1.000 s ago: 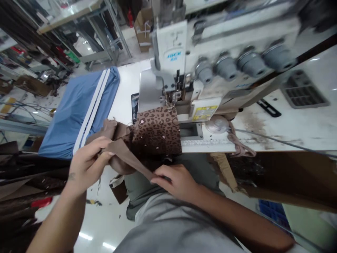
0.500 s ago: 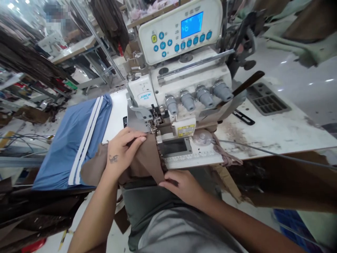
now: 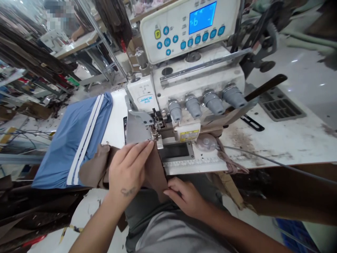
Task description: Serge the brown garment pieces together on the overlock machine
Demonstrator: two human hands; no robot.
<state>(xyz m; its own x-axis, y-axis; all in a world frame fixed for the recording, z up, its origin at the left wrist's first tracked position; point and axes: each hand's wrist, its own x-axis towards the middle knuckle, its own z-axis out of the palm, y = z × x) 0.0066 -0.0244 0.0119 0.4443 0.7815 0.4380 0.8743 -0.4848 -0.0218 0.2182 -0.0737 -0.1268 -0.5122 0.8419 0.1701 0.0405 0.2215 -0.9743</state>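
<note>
At the left of the frame a blue cloth with two white stripes lies flat on the white bench, its near edge hanging off the front. Just to its right, at lower centre, is the brown fabric: one end bunches against the blue cloth, the rest runs rightward under the hands and up to the presser foot of the overlock sewing machine.

The left hand lies palm down on the brown fabric, its fingers straight and pressed together side by side, their tips holding the cloth flat just beside the presser foot. A small tattoo shows near the wrist.

To the right and lower, the right hand meets the fabric's near edge where it drops off the bench toward the lap. Its fingers are curled and close together, apparently pinching that edge, though the grip itself is hidden by the cloth.

Above the hands, the machine carries a control panel with a lit blue screen at upper centre, and four grey tension knobs in a row on its front. Right of the needle area a clump of brown thread waste hangs over the bench edge, and a black vent grille is set into the bench at the far right.
</note>
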